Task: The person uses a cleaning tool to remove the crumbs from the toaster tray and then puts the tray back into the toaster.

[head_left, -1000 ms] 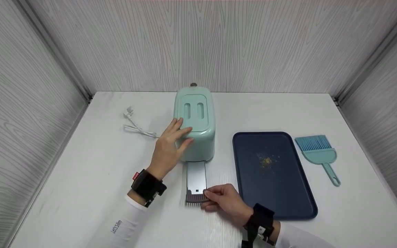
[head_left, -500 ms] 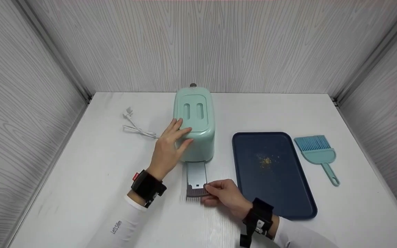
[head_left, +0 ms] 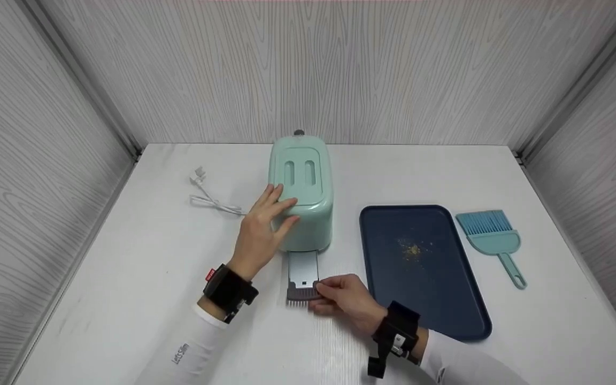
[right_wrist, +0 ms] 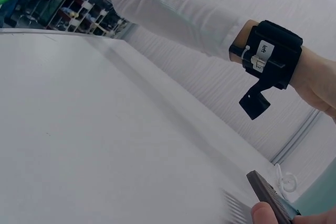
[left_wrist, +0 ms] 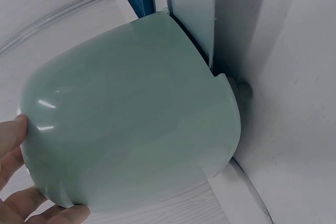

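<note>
A mint green toaster (head_left: 300,176) with a lidded top stands at the centre. My left hand (head_left: 259,232) rests spread on its near left corner, fingertips on the top and thumb on the near end; fingertips show at its edge in the left wrist view. From the toaster's base sticks out a silver crumb tray (head_left: 303,267) with a ridged grey handle (right_wrist: 266,195). My right hand (head_left: 352,300) pinches the right end of that handle between thumb and fingers. The tray's inner part is hidden inside the toaster.
Right of the toaster lies a dark blue tray (head_left: 420,299) with a patch of crumbs (head_left: 412,250). Beyond it lies a small teal brush and dustpan set (head_left: 495,241). A white power cord (head_left: 214,202) with its plug lies to the left. Grey panels (head_left: 308,69) enclose the table.
My right hand has pushed the crumb tray away from me, so less of it sticks out of the toaster. The left hand has kept its place.
</note>
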`<state>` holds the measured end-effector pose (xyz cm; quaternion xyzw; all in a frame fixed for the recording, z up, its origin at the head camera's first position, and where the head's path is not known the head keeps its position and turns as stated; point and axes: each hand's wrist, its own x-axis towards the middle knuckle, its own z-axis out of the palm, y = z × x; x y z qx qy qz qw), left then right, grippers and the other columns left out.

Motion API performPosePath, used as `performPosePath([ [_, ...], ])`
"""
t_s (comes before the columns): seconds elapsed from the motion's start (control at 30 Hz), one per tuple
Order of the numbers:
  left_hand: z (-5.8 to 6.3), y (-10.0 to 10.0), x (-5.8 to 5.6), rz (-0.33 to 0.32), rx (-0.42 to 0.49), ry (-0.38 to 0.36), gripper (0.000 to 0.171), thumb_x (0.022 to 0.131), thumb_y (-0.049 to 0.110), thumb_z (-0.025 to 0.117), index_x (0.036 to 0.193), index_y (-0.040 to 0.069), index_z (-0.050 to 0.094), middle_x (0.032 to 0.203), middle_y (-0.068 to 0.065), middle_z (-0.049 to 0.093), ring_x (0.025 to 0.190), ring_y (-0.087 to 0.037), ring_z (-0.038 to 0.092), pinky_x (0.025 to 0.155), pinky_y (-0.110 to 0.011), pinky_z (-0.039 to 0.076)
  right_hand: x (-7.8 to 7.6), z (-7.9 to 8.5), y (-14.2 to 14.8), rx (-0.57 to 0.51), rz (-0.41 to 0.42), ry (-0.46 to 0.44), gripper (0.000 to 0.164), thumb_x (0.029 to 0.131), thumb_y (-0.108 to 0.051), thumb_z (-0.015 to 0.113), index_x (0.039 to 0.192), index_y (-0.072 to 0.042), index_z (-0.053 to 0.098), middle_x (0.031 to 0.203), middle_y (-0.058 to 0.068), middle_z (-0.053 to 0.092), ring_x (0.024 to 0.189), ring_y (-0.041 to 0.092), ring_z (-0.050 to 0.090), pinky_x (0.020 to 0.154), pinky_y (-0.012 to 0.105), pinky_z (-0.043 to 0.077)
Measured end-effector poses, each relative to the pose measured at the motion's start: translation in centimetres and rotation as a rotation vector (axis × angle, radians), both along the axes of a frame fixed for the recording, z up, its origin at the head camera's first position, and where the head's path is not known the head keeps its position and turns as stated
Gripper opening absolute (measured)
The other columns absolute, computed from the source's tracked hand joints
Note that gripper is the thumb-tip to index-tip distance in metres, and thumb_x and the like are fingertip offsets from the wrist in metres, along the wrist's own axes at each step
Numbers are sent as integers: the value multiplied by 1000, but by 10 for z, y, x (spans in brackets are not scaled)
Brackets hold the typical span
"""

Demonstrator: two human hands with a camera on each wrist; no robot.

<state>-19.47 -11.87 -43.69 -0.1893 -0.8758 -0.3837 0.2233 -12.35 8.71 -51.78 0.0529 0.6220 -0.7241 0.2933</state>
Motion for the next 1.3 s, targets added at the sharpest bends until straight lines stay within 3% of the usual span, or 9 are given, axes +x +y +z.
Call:
performPosePath([
  [0.67, 0, 0, 0, -4, 7, -3, 37, 87, 27, 73, 121, 14, 69, 144, -17, 51, 142, -33, 40, 114, -50, 37, -24, 0, -5, -26, -58, -38, 30, 96, -8, 59, 120, 10, 60, 106, 25, 70, 85, 20, 74, 76, 25, 61],
  [1.3, 0, -1, 0, -13, 21, -3, 35, 86, 24, 74, 119, 13, 69, 143, -17, 52, 141, -34, 41, 115, -50, 37, -42, -2, -10, 13, -129, -48, 29, 96, -10, 59, 117, 9, 61, 87, 15, 74, 80, 18, 74, 73, 23, 61],
])
